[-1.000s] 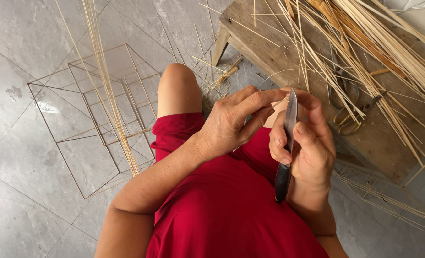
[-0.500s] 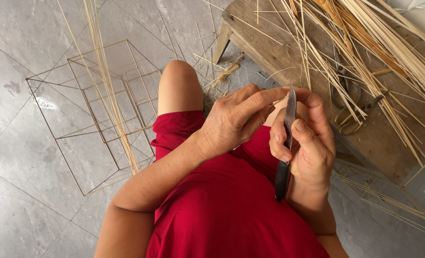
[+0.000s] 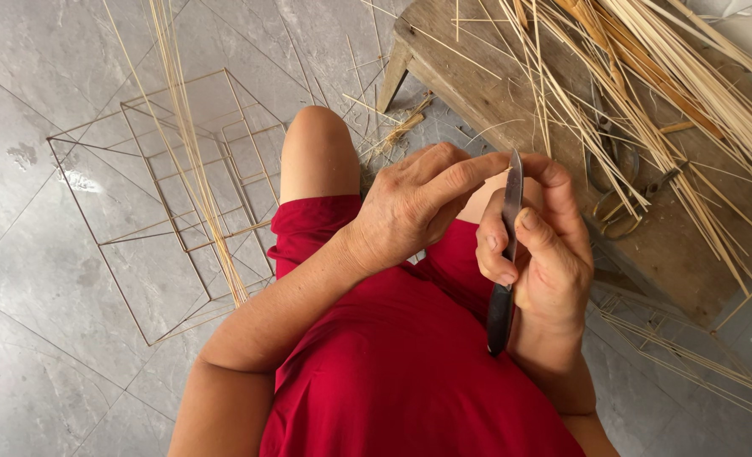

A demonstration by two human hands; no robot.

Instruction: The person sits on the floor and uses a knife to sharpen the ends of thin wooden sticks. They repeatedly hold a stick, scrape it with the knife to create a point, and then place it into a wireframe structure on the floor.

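**Blade and fingertip meet over the lap as a strip is worked**

Seated on a grey tiled floor (image 3: 71, 68) in a red garment (image 3: 393, 364), a person holds a narrow knife (image 3: 505, 254) upright in the right hand (image 3: 538, 254). The fingers are curled shut around its lower blade and dark handle, the thumb pressed along the steel, the tip pointing away. The left hand (image 3: 414, 207) reaches across from the left, its fingers half-folded and the forefinger stretched out to touch the upper blade. Whether a thin sliver is pinched there cannot be told, since it would be too fine to see. The knife sits above the lap, just near of a low wooden bench (image 3: 511, 93) heaped with pale split strips (image 3: 647, 85). Old scissors (image 3: 617, 182) lie among them on the right. To the left stand open frames of thin sticks (image 3: 173, 211), with a loose bundle of strips (image 3: 190, 144) leaning across them.

By the look of it, the work calls for a steady right wrist. The left forefinger should ride the flat rather than the edge, with the pressure light.
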